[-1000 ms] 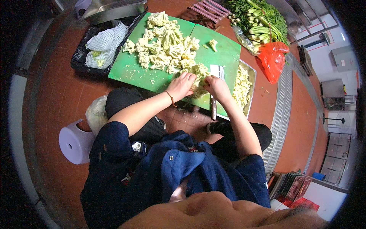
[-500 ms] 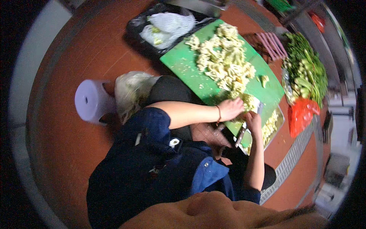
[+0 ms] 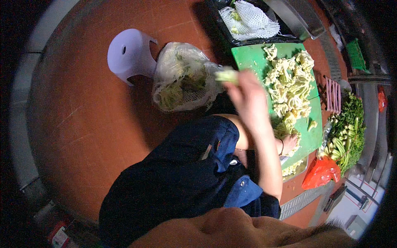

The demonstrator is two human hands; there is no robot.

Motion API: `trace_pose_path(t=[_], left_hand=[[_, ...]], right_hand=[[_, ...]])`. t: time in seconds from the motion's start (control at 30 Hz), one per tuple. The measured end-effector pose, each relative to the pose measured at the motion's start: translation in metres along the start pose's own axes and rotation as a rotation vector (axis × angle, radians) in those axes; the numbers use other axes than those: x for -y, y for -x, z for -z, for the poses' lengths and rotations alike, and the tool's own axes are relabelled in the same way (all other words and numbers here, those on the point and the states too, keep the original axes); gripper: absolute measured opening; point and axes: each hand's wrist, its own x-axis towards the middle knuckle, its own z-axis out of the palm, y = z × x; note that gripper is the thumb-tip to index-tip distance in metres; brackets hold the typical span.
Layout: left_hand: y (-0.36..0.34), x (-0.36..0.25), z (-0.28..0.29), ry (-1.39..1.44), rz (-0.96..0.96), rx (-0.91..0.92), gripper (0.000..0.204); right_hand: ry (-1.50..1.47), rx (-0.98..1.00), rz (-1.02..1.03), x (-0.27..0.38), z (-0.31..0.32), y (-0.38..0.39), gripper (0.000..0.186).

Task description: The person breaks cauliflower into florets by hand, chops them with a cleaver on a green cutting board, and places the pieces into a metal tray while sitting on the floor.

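My left hand (image 3: 291, 143), a dark band on its wrist, grips cauliflower (image 3: 285, 129) at the near end of a green cutting board (image 3: 311, 135). My right arm crosses over to the left above it. Blurred by motion, my right hand (image 3: 247, 93) pinches a pale green cauliflower stalk (image 3: 227, 76) in the air, beside a clear plastic bag (image 3: 182, 78) of leafy scraps. Many cut florets (image 3: 289, 82) cover the middle of the board. Under the board's near edge, a metal tray (image 3: 305, 166) holds small cauliflower pieces. I cannot make out the knife now.
A lilac stool (image 3: 130, 56) lies tipped on the red tiled floor at left. Beyond the board is a black-lined container (image 3: 223, 27) with white foam netting (image 3: 252, 20). To the right are leafy greens (image 3: 347, 140), a red plastic bag (image 3: 320, 173) and a pink rack (image 3: 332, 96).
My right hand has left the knife and swung far left, now carrying a cauliflower stalk. My left hand stays at the board's near end. The view has shifted, with the board now further right.
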Motion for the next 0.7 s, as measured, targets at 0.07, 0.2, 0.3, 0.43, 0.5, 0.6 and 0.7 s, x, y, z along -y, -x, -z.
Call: trace_pose_path(t=[0.07,0.2,0.3,0.43,0.5,0.6,0.7], left_hand=[[-0.001,0.001,0.007,0.026,0.004,-0.007,0.035],[0.001,0.006,0.01,0.089,0.003,0.003,0.04],[-0.006,0.0,0.014,0.161,-0.044,-0.002,0.043],[-0.002,0.03,0.039,0.211,-0.105,0.085,0.048],[-0.003,0.048,0.042,0.232,-0.124,0.118,0.053],[-0.007,0.054,0.053,0.196,-0.109,0.109,0.052],[-0.011,0.059,0.06,0.376,0.082,0.169,0.053]], right_hand=[[-0.017,0.152,0.102,-0.014,-0.042,-0.023,0.038],[-0.137,-0.168,-0.029,-0.02,0.033,0.021,0.04],[-0.09,-0.62,-0.246,-0.058,0.097,0.107,0.028],[0.15,-0.858,-0.782,-0.151,0.101,0.269,0.023],[0.3,-0.605,-1.112,-0.176,0.066,0.327,0.032],[0.313,-0.364,-1.312,-0.205,-0.023,0.381,0.058],[0.294,-0.269,-1.366,-0.208,-0.063,0.379,0.079]])
